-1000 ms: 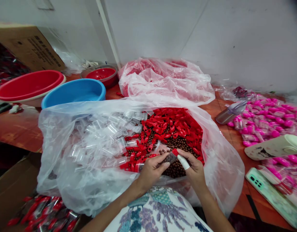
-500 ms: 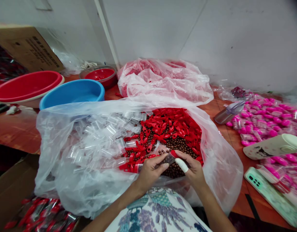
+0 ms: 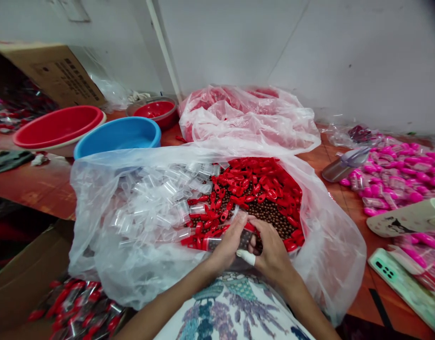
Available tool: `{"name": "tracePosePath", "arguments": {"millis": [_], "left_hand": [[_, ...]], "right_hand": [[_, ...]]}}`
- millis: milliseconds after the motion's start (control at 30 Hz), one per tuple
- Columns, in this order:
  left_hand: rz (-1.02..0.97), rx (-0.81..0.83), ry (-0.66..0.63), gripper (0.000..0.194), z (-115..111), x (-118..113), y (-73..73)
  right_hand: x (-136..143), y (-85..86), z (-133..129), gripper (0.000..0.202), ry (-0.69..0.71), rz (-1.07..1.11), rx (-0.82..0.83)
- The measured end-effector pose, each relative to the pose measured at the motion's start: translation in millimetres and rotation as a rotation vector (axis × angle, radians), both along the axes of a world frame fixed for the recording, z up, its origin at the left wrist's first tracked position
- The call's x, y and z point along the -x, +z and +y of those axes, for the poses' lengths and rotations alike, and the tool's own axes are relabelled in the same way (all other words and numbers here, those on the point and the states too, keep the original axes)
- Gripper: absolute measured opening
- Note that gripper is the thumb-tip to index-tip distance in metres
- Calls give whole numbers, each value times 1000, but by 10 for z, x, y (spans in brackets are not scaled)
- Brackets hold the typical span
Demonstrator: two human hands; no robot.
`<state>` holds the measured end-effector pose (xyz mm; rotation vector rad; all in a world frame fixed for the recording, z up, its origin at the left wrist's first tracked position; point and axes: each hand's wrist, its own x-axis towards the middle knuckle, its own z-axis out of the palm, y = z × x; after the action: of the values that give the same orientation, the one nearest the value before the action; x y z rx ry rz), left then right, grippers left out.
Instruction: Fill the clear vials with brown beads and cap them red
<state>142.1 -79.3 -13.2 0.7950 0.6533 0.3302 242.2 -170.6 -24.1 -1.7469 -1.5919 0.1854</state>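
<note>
Between my two hands is a clear plastic tube (image 3: 245, 239) of dark brown balls with a red cap; fingers cover much of it. My left hand (image 3: 230, 242) is closed on its left side. My right hand (image 3: 274, 249), with a white cover on one digit, wraps round its capped right end. Under them, an opened translucent bag (image 3: 107, 264) holds clear empty tubes (image 3: 157, 203), red caps (image 3: 253, 179) and loose brown balls (image 3: 270, 212). Another filled tube (image 3: 213, 243) lies just left of my left hand.
A blue basin (image 3: 121, 134), a red basin (image 3: 58, 126) and a pink-looking bag (image 3: 246, 118) stand behind. Pink-capped items (image 3: 405, 170), a cream bottle (image 3: 405, 219) and a phone (image 3: 401, 283) lie right. A carton (image 3: 29, 264) of red-capped tubes is lower left.
My hands have drawn closer together round the tube. My right hand has turned, its covered digit now below the tube. The view has shifted slightly left.
</note>
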Motion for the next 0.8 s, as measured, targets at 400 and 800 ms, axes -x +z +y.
{"name": "tracePosePath", "arguments": {"millis": [400, 800], "left_hand": [[-70, 33, 92, 53, 6, 27, 5], [84, -23, 19, 68, -26, 26, 1]], "right_hand": [[-38, -34, -76, 71, -61, 240, 143], [-58, -14, -43, 63, -55, 159, 107]]}}
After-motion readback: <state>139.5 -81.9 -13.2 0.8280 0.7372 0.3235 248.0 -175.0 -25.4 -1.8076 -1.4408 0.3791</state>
